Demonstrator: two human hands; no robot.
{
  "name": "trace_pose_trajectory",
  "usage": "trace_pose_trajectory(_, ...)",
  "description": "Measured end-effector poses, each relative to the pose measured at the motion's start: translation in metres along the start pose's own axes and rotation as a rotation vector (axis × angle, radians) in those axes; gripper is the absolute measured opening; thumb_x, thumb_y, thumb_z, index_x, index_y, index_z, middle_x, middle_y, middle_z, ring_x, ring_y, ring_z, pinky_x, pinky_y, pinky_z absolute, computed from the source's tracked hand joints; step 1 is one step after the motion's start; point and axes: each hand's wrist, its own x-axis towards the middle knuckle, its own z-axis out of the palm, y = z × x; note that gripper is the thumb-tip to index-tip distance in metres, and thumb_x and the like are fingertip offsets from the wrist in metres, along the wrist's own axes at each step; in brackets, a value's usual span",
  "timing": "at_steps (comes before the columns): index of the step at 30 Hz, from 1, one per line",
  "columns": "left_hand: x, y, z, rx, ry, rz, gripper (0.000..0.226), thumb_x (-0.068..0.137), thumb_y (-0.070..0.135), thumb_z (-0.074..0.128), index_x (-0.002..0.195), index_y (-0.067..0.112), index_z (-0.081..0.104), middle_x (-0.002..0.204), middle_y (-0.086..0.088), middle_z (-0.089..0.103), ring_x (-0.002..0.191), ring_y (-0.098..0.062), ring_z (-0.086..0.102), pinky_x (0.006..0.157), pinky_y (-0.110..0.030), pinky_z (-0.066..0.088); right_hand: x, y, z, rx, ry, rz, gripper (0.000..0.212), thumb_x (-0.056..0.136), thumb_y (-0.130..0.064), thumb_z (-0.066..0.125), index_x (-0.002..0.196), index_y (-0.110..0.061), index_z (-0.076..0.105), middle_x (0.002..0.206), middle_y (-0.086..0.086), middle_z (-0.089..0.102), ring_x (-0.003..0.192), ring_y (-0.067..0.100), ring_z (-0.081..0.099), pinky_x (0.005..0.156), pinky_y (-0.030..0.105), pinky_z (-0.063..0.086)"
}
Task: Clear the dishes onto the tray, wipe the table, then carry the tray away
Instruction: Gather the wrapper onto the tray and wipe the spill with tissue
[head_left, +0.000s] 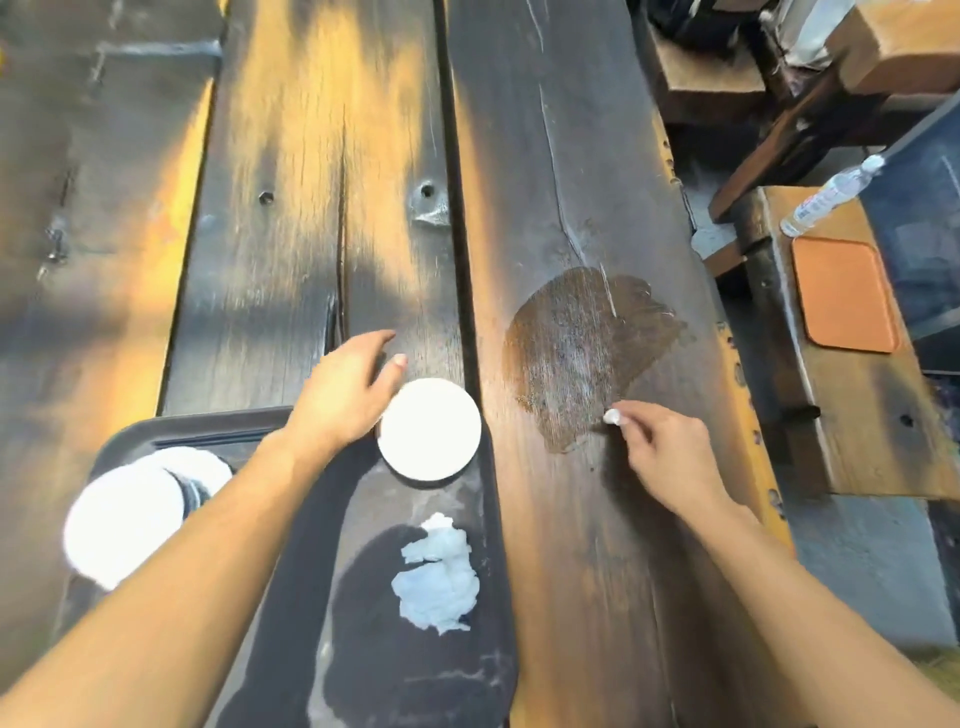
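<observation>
A dark tray (218, 423) lies on the near left of the wooden plank table (561, 156). On it stand a white round dish (429, 427) at the far right corner, two stacked white dishes (130, 514) at the left, and a crumpled white tissue (439, 577) near the front. My left hand (345, 395) is just left of the white round dish, fingers spread, thumb near its rim, holding nothing. My right hand (660, 447) pinches a small white scrap (613, 416) at the near edge of a wet dark patch (587, 353) on the table.
To the right of the table stands a wooden bench (883, 426) with an orange mat (844, 296) and a clear plastic bottle (831, 195) lying on it. More wooden blocks and clutter are at the far right. A second plank surface runs along the left.
</observation>
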Motion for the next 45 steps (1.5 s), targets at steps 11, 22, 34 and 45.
trace_pose_trajectory(11, -0.140, -0.082, 0.030, 0.073, -0.195, 0.016, 0.063, 0.095, 0.048, 0.036, 0.149, 0.017, 0.045, 0.155, -0.004, 0.045, 0.145, -0.025, 0.039, 0.118, -0.039, 0.032, -0.079, -0.134, 0.022, 0.438, -0.109, 0.250, 0.015, 0.096, -0.030, 0.061, 0.093, -0.029, 0.076, 0.084, -0.015, 0.075, 0.077, 0.020, 0.072, 0.082, 0.042, 0.057)
trace_pose_trajectory(22, -0.188, -0.098, 0.076, 0.322, -0.331, -0.037, 0.078, 0.094, 0.072, 0.013, 0.151, 0.040, -0.029, 0.152, 0.014, -0.048, 0.141, -0.016, -0.044, 0.114, -0.060, -0.024, -0.133, -0.177, 0.069, 0.218, -0.067, 0.002, 0.016, 0.099, -0.019, 0.057, 0.108, -0.016, 0.070, 0.101, -0.003, 0.072, 0.091, 0.014, 0.065, 0.084, 0.028, 0.050)
trace_pose_trajectory(34, -0.194, -0.110, 0.103, 0.404, -0.062, 0.053, 0.076, 0.095, 0.069, 0.024, 0.160, 0.029, 0.017, 0.169, -0.001, 0.008, 0.156, -0.026, 0.005, 0.119, -0.065, 0.003, -0.178, -0.161, 0.118, 0.045, -0.077, -0.179, 0.026, 0.091, -0.014, 0.062, 0.114, -0.006, 0.073, 0.134, 0.006, 0.063, 0.128, 0.023, 0.057, 0.110, 0.038, 0.044)
trace_pose_trajectory(45, -0.198, -0.111, 0.105, 0.438, 0.065, 0.112, 0.071, 0.099, 0.063, 0.030, 0.158, 0.023, 0.028, 0.167, -0.006, 0.019, 0.154, -0.029, 0.015, 0.117, -0.067, 0.012, -0.179, -0.169, 0.103, 0.199, 0.092, -0.127, 0.016, 0.088, -0.012, 0.068, 0.101, -0.007, 0.077, 0.108, 0.003, 0.073, 0.108, 0.017, 0.064, 0.100, 0.026, 0.046)
